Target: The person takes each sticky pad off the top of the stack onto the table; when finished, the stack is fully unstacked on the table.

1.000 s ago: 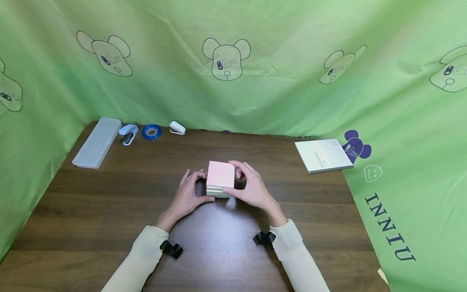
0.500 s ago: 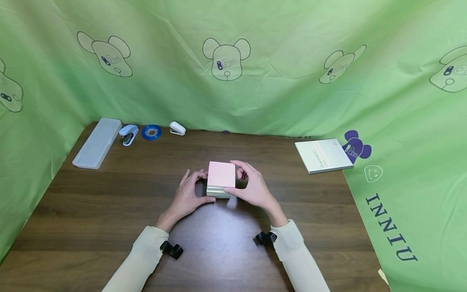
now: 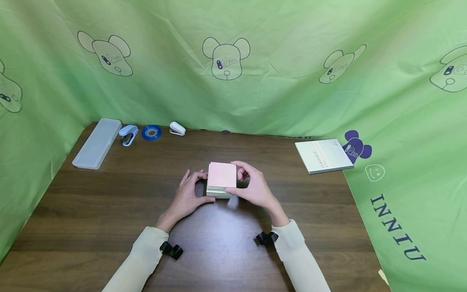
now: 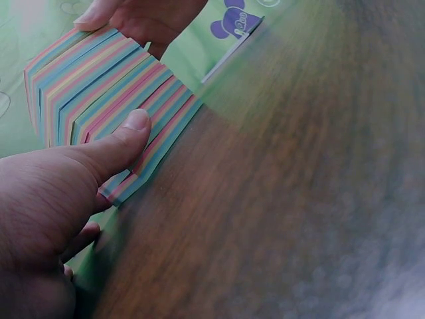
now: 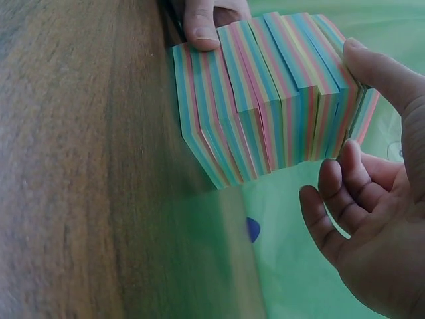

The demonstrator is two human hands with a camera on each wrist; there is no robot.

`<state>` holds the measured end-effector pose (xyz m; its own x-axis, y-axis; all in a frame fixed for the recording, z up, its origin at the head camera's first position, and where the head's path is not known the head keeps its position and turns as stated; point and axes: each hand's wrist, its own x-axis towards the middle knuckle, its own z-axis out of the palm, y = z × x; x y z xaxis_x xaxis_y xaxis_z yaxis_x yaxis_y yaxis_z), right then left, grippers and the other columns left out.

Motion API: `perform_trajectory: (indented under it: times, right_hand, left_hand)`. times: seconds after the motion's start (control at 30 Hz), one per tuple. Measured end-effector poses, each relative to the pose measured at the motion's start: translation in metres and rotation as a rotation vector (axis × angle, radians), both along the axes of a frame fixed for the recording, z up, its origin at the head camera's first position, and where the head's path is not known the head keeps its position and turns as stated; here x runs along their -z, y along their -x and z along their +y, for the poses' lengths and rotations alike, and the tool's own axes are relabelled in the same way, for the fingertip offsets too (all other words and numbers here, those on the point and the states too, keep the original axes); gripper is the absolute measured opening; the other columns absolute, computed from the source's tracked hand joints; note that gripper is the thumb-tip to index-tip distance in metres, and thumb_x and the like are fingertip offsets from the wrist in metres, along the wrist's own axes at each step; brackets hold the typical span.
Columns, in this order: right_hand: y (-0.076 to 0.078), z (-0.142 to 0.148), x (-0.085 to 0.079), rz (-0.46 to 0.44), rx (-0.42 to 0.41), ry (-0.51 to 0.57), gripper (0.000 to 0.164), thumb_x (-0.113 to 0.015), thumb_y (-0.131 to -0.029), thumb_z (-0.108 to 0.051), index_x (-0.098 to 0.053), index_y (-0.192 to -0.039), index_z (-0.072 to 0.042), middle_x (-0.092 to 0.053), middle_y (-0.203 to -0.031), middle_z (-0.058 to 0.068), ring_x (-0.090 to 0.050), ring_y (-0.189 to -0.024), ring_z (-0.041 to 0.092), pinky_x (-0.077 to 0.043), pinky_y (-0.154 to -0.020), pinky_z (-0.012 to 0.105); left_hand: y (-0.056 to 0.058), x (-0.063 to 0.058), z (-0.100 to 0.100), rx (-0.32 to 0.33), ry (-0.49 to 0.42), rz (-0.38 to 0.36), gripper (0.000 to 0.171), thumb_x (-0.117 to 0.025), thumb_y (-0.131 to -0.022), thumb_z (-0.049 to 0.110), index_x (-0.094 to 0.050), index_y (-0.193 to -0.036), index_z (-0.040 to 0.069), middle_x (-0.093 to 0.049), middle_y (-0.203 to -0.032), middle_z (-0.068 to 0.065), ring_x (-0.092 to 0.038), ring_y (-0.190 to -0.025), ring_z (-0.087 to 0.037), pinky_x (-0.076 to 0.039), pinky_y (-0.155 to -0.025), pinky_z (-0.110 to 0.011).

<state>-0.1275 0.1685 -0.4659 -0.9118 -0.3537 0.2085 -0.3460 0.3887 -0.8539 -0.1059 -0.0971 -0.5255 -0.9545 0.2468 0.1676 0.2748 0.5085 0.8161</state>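
Note:
A stack of square sticky note pads, pink on top, stands on the table between both hands. Its sides show stripes of blue, pink and yellow in the wrist views, and its layers are slightly out of line. My left hand holds the lower part, thumb on the near face and fingers round the far side. Higher up, my right hand pinches the upper pads between thumb on the near side and index finger at the far corner. The other right fingers curl loosely beside the stack.
At the back left are a translucent pencil case, a blue stapler, a blue tape roll and a white stapler. A white notebook lies at the right edge. A green curtain encloses the table.
My right hand has slid slightly to the right, and the top pads have shifted with it relative to the lower ones. My left hand has stayed in place.

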Motion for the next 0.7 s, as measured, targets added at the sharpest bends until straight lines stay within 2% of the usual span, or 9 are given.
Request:
perform_trajectory:
  times: [0.33, 0.47, 0.7]
  right_hand:
    - [0.002, 0.005, -0.002, -0.011, -0.027, 0.012, 0.079, -0.102, -0.076, -0.008, -0.067, -0.147, -0.007, -0.061, -0.097, 0.009, -0.062, -0.091, 0.025, -0.056, -0.085, 0.036]
    - [0.002, 0.006, -0.002, -0.032, -0.037, 0.022, 0.079, -0.101, -0.077, -0.006, -0.066, -0.148, -0.006, -0.059, -0.096, 0.009, -0.059, -0.088, 0.023, -0.053, -0.08, 0.03]
    - [0.002, 0.011, -0.011, -0.12, -0.056, 0.027, 0.081, -0.098, -0.078, -0.002, -0.063, -0.15, -0.002, -0.058, -0.092, 0.006, -0.053, -0.08, 0.017, -0.046, -0.071, 0.021]
  left_hand:
    - [0.0, 0.0, 0.0, -0.003, 0.012, -0.002, 0.073, -0.104, -0.078, 0.026, -0.061, -0.132, 0.003, -0.069, -0.142, -0.018, -0.051, -0.155, -0.04, -0.01, -0.141, -0.057]
    - [0.0, 0.001, 0.0, -0.002, 0.01, 0.004, 0.073, -0.105, -0.078, 0.025, -0.061, -0.132, 0.002, -0.069, -0.141, -0.018, -0.052, -0.154, -0.04, -0.01, -0.141, -0.056]
    - [0.0, 0.001, 0.0, -0.002, 0.005, 0.009, 0.073, -0.105, -0.077, 0.024, -0.061, -0.131, 0.002, -0.068, -0.144, -0.018, -0.051, -0.155, -0.04, -0.01, -0.141, -0.056]
